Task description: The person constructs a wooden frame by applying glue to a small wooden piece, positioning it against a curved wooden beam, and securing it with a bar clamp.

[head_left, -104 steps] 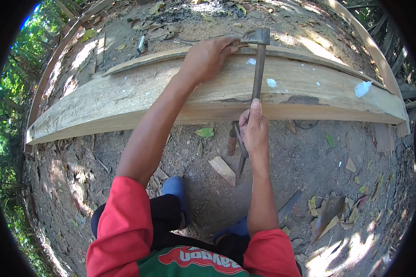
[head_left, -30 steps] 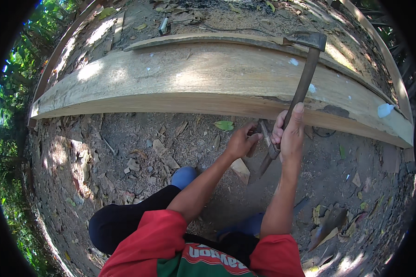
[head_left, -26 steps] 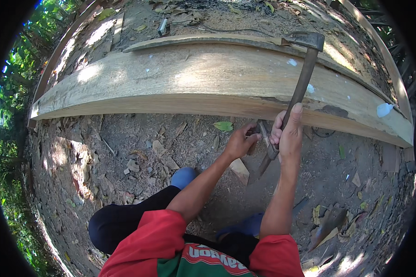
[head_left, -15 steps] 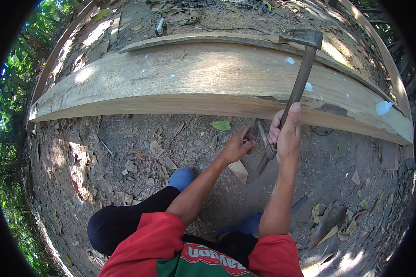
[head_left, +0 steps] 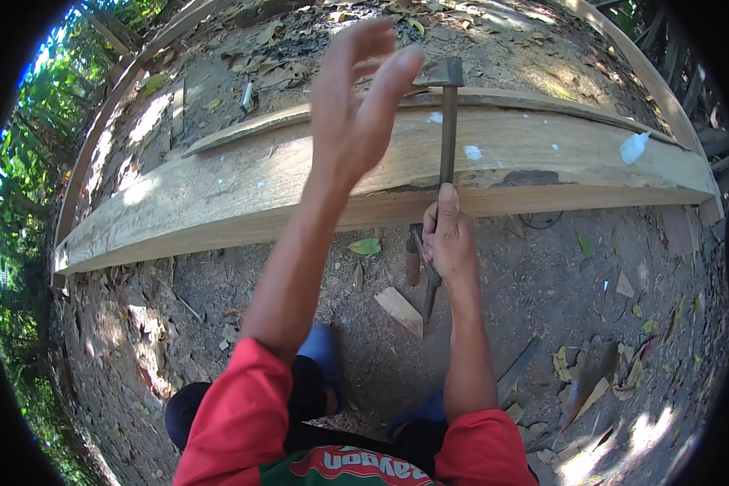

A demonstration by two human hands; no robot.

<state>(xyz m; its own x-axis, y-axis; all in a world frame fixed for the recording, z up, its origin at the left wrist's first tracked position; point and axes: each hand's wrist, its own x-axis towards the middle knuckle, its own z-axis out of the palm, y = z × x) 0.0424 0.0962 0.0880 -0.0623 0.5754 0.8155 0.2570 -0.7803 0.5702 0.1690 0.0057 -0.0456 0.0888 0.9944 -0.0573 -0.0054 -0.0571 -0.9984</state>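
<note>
My right hand (head_left: 452, 243) is closed around the handle of an adze (head_left: 448, 138), thumb along the wood. The handle stands nearly upright in view, its metal head above the far side of a long wooden beam (head_left: 259, 194). My left hand (head_left: 352, 113) is raised over the beam, left of the adze head, with fingers apart and nothing in it; it partly covers the blade. Below the beam, beside my right hand, a short reddish-brown cylindrical piece (head_left: 413, 267) is visible; I cannot make out its kind.
A pale wood offcut (head_left: 399, 310) lies on the ground near my feet. On the beam's right end sits a small white bottle (head_left: 634, 148). A thin board (head_left: 543, 104) runs along the beam's far edge. Right of my right forearm is a dark flat strip (head_left: 518, 364).
My left hand has left the spot below the beam and risen up and left to beside the adze head. My right hand and the adze have shifted left in view, the handle more upright.
</note>
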